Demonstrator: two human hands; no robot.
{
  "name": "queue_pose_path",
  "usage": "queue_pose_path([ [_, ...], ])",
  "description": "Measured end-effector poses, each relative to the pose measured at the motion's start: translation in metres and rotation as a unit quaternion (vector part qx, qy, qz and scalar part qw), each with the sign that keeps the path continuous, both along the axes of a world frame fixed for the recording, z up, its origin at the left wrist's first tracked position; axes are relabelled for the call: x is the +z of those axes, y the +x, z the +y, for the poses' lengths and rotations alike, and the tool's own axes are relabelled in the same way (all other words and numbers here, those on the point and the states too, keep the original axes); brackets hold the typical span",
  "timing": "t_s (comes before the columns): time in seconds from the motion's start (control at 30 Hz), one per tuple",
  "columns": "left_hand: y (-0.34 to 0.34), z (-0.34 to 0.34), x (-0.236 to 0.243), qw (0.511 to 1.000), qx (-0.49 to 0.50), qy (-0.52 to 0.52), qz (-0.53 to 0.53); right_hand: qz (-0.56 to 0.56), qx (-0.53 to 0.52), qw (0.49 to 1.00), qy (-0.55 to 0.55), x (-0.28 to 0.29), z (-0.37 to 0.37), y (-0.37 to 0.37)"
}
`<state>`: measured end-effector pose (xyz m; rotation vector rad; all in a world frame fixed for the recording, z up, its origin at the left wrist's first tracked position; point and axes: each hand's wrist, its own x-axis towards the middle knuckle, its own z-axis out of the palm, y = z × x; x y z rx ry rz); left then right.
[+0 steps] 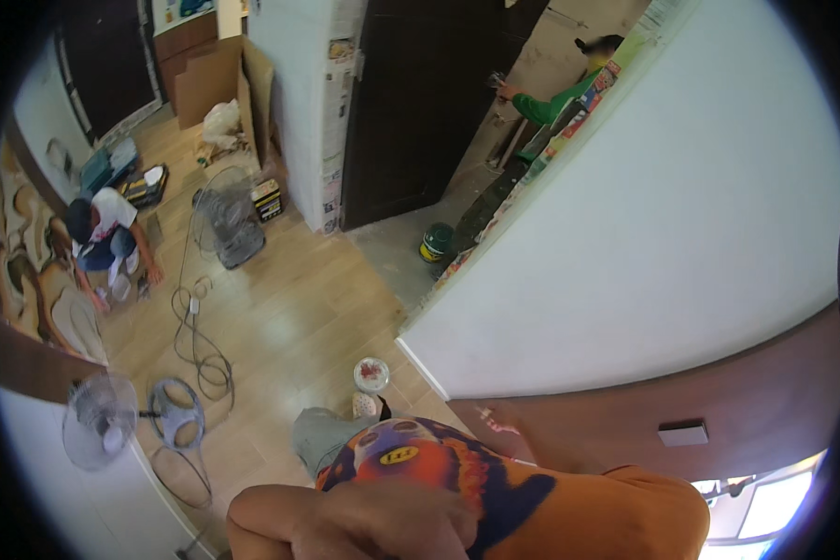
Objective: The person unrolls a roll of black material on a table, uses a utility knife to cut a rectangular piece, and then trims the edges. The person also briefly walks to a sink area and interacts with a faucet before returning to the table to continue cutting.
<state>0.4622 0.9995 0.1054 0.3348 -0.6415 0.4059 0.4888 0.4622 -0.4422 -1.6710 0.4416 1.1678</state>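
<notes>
My right hand (pixel 497 418) reaches out to the wall, where the white upper part (pixel 644 243) meets the brown lower band (pixel 681 392). It is blurred, and I cannot tell whether it holds anything. My left forearm (pixel 345 525) lies across the bottom edge in front of my orange patterned shirt (pixel 457 471); its hand is not clearly separable. Below me stand my grey trouser leg (pixel 322 437) and a slippered foot (pixel 364 405), and a small white pot (pixel 371 373) with reddish contents sits on the wooden floor beside the foot.
A standing fan (pixel 100 431), a loose fan grille (pixel 177 413) and cables (pixel 196 345) lie at the left. Another fan (pixel 229 219) stands farther back. One person crouches at the left wall (pixel 103 238); another in a green sleeve (pixel 551 105) works past the dark door (pixel 420 103). A green bucket (pixel 436 243) sits there.
</notes>
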Motion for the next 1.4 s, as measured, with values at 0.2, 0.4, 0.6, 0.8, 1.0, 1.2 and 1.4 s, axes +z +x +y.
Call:
queue_pose_path([
  [0.2,0.102,-0.014,0.021,0.973,-0.18,-0.09,0.11,-0.145,-0.09,0.983,-0.07,0.118,0.181,0.101],
  [0.4,0.303,0.038,-0.024,0.9,-0.398,-0.071,-0.16,0.002,-0.323,0.946,-0.004,-0.009,0.148,-0.01],
  [0.6,0.455,0.07,-0.03,0.864,-0.482,-0.04,-0.142,0.1,-0.525,0.824,-0.187,0.042,0.297,0.024],
  [0.8,0.564,0.082,-0.025,0.845,-0.53,-0.054,-0.038,0.008,-0.587,0.794,-0.158,0.107,0.38,0.076],
  [1.0,0.64,0.07,-0.043,0.812,-0.553,-0.053,-0.179,0.096,-0.561,0.804,-0.171,0.111,0.436,0.084],
  [1.2,0.692,0.07,-0.035,0.766,-0.624,0.072,-0.14,0.113,-0.588,0.791,-0.128,0.048,0.452,0.123],
  [1.4,0.736,0.003,-0.035,0.725,-0.66,0.144,-0.132,0.126,-0.529,0.835,-0.082,0.03,0.45,0.247],
])
